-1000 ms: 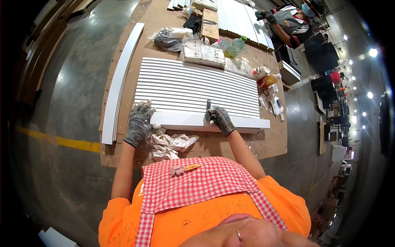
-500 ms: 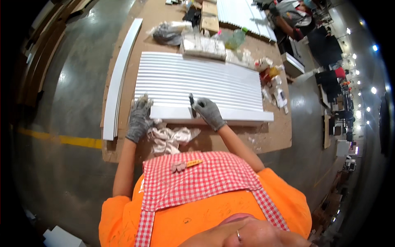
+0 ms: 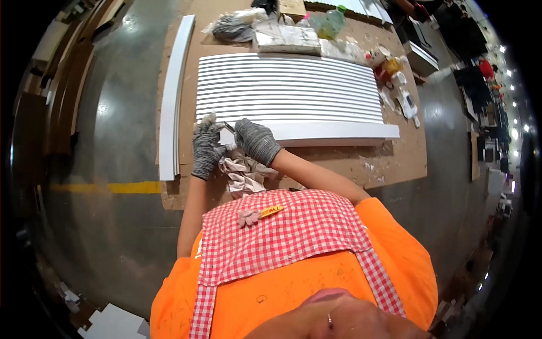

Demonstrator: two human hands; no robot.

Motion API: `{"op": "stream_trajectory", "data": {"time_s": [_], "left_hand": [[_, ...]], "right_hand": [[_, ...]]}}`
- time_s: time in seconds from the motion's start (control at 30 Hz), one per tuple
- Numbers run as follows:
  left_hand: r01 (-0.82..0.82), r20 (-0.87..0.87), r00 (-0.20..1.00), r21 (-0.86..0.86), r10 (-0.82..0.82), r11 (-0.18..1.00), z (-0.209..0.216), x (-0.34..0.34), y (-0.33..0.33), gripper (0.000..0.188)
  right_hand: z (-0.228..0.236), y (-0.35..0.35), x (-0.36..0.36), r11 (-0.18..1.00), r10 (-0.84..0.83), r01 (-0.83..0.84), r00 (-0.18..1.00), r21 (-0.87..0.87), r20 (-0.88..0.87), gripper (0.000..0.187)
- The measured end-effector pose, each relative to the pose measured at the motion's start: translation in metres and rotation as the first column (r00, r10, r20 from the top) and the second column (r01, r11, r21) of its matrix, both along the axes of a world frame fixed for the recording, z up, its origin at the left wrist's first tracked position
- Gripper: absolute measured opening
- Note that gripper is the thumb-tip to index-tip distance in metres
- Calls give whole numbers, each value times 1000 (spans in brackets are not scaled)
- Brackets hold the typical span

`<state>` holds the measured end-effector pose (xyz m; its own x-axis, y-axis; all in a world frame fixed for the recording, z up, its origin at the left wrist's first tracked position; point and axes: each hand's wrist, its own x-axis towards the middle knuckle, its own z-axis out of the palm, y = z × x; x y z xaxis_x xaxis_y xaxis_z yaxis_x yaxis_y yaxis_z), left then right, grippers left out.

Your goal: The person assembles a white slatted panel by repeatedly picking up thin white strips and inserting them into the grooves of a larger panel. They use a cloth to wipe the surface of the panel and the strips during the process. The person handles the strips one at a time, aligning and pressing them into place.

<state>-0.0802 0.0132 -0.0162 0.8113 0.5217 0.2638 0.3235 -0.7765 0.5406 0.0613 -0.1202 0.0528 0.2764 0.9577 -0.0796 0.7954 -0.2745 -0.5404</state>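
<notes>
Both my hands wear grey knit gloves. A long white board point(image 3: 339, 131) lies along the near edge of a row of narrow white strips point(image 3: 288, 85). At its left end, my left hand point(image 3: 206, 148) is closed around it, fingers up over the end and thumb at the near side. Close beside it, my right hand point(image 3: 257, 140) grips a slim dark tool point(image 3: 229, 127), its tip pointing toward the left fingers. Most of the tool is hidden by the glove, so its kind does not show. Below both hands lies a crumpled whitish cloth point(image 3: 244, 176).
A brown worktable point(image 3: 403, 161) carries everything. Long white boards point(image 3: 174, 101) lie stacked at left. Behind the strips are a white-smeared block point(image 3: 287, 39), a plastic bag point(image 3: 232, 28) and a greenish bottle point(image 3: 332, 24). Small containers point(image 3: 389, 68) stand at right.
My right hand has moved left along the board with the dark tool, up to its left end. My left hand stays at that end. The whole view has shifted a little.
</notes>
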Motion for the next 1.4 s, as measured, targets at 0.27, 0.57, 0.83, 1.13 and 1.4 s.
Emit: {"op": "stream_trajectory", "data": {"time_s": [0.27, 0.57, 0.83, 1.13, 1.4], "left_hand": [[7, -65, 998, 153, 3, 988, 5, -1, -6, 68], [11, -63, 998, 146, -2, 989, 9, 2, -6, 73], [-7, -43, 999, 71, 10, 997, 8, -2, -6, 69], [-20, -123, 992, 129, 36, 991, 12, -5, -6, 70], [-3, -54, 998, 127, 9, 992, 12, -1, -7, 70]], "right_hand": [[-42, -107, 69, 952, -273, 246, 952, 182, 141, 35], [-20, -373, 305, 327, -885, 916, 211, 232, 414, 22], [-35, -185, 152, 769, -618, 536, 761, 347, 195, 18], [-65, -289, 310, 345, -907, 891, 235, 296, 348, 28], [-87, -297, 322, 102, -961, 848, 220, 520, -169, 24]]}}
